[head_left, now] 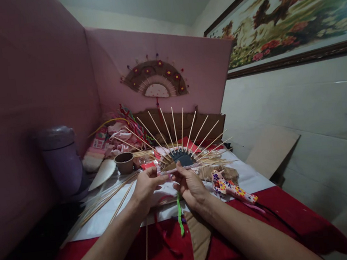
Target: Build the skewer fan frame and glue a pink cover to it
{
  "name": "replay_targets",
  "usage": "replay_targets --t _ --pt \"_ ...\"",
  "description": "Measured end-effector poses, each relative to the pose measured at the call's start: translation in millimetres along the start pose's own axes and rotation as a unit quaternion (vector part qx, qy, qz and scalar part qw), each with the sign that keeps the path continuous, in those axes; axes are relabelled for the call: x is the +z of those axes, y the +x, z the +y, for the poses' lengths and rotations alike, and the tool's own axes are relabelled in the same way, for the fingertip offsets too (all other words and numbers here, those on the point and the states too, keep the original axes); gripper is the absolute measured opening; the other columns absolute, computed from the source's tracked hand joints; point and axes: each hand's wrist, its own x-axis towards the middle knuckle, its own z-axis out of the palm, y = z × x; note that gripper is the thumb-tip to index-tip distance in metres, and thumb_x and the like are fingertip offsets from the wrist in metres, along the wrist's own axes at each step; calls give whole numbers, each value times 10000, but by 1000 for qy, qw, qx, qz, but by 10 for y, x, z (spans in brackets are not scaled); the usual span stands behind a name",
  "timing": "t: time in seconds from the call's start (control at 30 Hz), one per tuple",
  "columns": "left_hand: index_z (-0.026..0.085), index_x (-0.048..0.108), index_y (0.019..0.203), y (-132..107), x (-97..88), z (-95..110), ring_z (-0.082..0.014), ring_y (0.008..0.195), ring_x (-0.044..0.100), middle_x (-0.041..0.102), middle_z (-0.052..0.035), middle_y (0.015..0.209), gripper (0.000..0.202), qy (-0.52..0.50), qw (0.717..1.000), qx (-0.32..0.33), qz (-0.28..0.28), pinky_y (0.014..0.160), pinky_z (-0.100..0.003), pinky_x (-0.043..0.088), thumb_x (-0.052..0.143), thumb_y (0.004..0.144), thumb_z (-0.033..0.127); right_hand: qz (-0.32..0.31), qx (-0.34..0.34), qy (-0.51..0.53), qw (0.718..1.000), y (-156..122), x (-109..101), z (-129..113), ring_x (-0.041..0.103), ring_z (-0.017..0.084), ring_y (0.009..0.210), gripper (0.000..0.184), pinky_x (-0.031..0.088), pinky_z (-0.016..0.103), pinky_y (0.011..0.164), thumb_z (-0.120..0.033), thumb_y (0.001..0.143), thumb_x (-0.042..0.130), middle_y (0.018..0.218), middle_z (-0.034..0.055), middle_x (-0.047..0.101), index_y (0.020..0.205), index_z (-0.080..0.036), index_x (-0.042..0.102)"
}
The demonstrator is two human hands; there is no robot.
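Fan (184, 158) faces us over the table (284, 211), sticks (174, 129) pointing away; our left hand (147, 187) and right hand (193, 188) pinch its lower edge, presumably to steady it and keep the sticks clear.

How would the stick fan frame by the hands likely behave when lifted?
The fan frame probably feels light: its sticks are thin. Their bare, splayed tips may snag, and, being so slender, could snap if pressed.
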Motion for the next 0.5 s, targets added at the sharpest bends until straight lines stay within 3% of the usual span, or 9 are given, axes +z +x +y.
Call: replay_targets --t 0.13,0.5 --pt "131 573 631 32 0 -44 -118 549 517 592 -13 580 174 3 1000 22 9 559 -252 365 683 605 263 -16 16 -3 1000 -16 11 -6 505 63 446 272 385 147 364 -318 583 767 558 -32 608 678 -151 574" --pt "98 627 675 23 35 -38 -127 573 560 658 -72 645 155 -63 998 18 -5 553 -237 385 661 633 243 -38 10 -23 999 6 6 2 493 63 457 254 357 144 370 -328 604 751 553 -17 606 667 -134 600"
